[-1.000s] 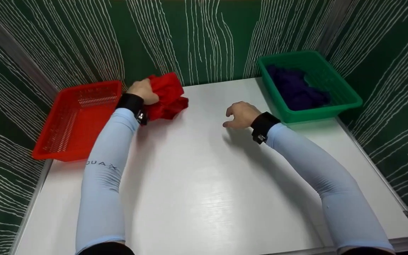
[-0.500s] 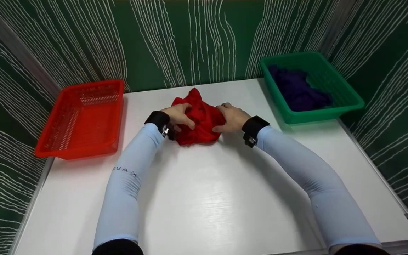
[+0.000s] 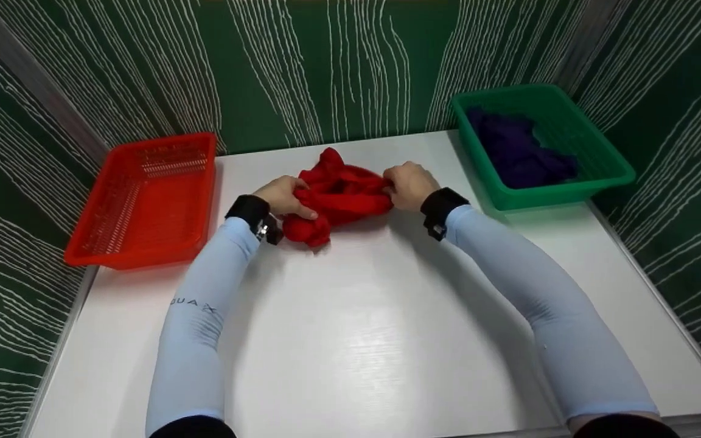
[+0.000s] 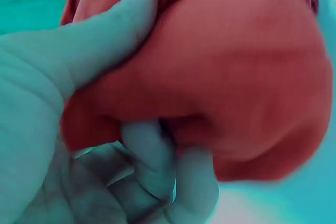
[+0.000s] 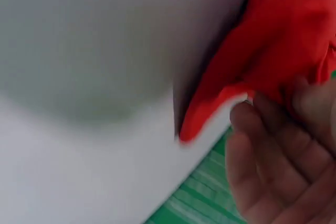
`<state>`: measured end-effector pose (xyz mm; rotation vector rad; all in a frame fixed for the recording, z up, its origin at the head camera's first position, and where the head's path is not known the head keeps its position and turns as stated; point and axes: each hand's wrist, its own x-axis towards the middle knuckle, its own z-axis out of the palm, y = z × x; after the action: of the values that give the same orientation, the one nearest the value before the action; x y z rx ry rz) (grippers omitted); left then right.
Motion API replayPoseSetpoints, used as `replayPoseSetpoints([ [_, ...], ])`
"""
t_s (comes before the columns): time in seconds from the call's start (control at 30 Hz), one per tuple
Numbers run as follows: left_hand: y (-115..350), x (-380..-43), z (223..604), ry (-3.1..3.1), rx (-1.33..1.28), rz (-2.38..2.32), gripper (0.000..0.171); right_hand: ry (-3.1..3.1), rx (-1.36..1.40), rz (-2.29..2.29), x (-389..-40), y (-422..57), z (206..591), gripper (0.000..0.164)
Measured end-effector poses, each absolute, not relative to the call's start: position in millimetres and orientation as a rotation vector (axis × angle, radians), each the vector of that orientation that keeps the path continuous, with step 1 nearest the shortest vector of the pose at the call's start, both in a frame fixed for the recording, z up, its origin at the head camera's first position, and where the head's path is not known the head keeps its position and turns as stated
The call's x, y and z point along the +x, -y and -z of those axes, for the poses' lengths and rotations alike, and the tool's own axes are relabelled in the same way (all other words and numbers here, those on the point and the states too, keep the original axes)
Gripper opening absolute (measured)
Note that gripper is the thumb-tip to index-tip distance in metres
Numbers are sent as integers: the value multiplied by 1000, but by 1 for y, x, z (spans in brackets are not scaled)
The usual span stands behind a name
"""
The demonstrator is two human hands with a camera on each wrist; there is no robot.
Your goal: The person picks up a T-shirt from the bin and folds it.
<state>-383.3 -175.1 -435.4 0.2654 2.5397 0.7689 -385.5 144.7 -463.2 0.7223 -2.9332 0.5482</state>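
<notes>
A crumpled red cloth [image 3: 350, 207] is held up between both hands near the back middle of the white table [image 3: 350, 340]. On its left side my left hand [image 3: 283, 196] pinches the fabric. In the left wrist view the thumb lies over the cloth [image 4: 226, 72] and the fingers [image 4: 149, 150] curl under it. My right hand [image 3: 412, 185] grips the opposite side. The right wrist view has the cloth [image 5: 283, 30] between its thumb and curled fingers [image 5: 278, 150]. A bunched part droops below the left hand. The garment's kind cannot be made out.
A red basket [image 3: 156, 210] with nothing visible in it stands at the back left. At the back right, a green basket [image 3: 594, 182] holds dark purple cloth [image 3: 524, 152]. Green walls [image 3: 381, 73] with white streaks enclose the table on three sides.
The left hand brought the red cloth from beside the red basket to the middle. The right hand moved onto it, and now both hands grip it and spread it slightly apart.
</notes>
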Motion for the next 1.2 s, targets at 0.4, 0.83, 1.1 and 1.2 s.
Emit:
replayPoseSetpoints([
  [0.4, 203, -367, 435, -2496, 199, -764, 41, 2772, 279, -598, -390, -181, 453, 19],
  [0.83, 133, -384, 474, -2712, 312, -604, 55, 3073, 212, -540, -407, -163, 467, 31],
  [1.1, 182, -387, 436, -2840, 215, -747, 44, 2629, -197, -1592, -420, -191, 414, 32],
  [1.2, 207, -388, 422, -2953, 84, -853, 40, 2321, -311, -1800, -422, -199, 400, 25],
])
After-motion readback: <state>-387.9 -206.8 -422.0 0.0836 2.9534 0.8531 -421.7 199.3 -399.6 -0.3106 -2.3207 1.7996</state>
